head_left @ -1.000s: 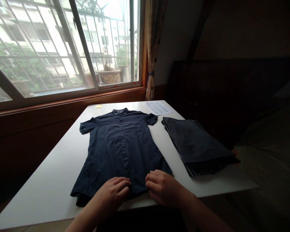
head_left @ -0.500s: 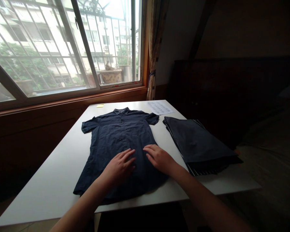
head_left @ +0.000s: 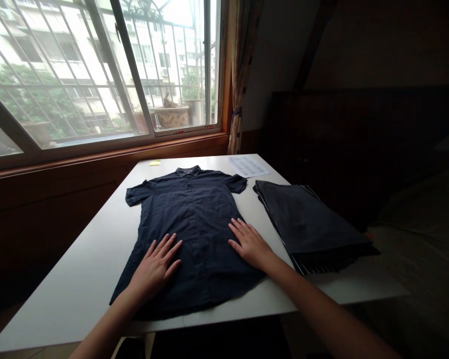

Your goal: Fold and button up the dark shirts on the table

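Note:
A dark navy short-sleeved button-up shirt [head_left: 189, 214] lies spread front side up on the white table [head_left: 86, 259], its collar toward the window and its hem near the table's front edge. My left hand [head_left: 156, 264] rests flat on the lower left part of the shirt, fingers spread. On the lower right part, near the side seam, lies my right hand [head_left: 250, 244], palm down with its fingers stretched out. Neither hand grips anything. Faint wrinkles run across the cloth.
To the right, a stack of folded dark clothes [head_left: 310, 219] sits on the table, striped cloth showing at its edges. A printed sheet of paper [head_left: 249, 166] and a yellow sticky note [head_left: 154, 163] lie at the far edge. Behind stand a barred window [head_left: 97, 75] and a tied curtain [head_left: 239, 89].
My left hand has slid left across the shirt and its fingers have spread. My right hand has shifted slightly right and flattened. The front of the shirt looks a little more spread out.

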Available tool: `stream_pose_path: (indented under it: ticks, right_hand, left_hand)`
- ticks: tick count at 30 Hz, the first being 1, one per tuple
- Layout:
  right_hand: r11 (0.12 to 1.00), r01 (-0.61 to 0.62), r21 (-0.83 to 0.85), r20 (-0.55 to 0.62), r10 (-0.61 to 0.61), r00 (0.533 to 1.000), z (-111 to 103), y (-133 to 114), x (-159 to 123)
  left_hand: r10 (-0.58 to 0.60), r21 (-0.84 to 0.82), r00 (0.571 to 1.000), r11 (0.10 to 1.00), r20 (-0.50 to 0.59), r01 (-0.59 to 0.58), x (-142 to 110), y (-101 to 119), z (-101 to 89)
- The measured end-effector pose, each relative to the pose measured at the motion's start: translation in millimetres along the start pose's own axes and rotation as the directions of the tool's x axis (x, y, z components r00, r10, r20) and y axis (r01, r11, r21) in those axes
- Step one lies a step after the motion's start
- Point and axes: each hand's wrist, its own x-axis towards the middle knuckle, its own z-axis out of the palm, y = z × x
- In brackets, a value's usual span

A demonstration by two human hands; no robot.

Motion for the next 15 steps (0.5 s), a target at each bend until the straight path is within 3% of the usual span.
stream_pose_path:
  ticks: [5, 8, 12, 15]
  right_hand:
    - [0.997, -0.056, -0.058, -0.081, 0.051, 0.995, 3, 8, -22]
    - [0.994, -0.086, -0.065, -0.152, 0.075, 0.986, 1, 7, -33]
    - [0.986, -0.164, -0.035, -0.236, 0.152, 0.960, -6, 5, -49]
    - [0.980, -0.199, 0.027, -0.216, 0.200, 0.956, -9, 8, -59]
  left_hand:
    - [-0.267, 0.057, 0.964, 0.962, -0.002, 0.266, -57, -33, -0.9]
    - [-0.332, 0.021, 0.941, 0.942, -0.072, 0.334, -81, -39, -2.1]
    - [-0.372, -0.133, 0.911, 0.926, -0.179, 0.352, -95, -36, -9.9]
    - [-0.476, -0.297, 0.866, 0.858, -0.155, 0.418, -98, -35, -17.7]
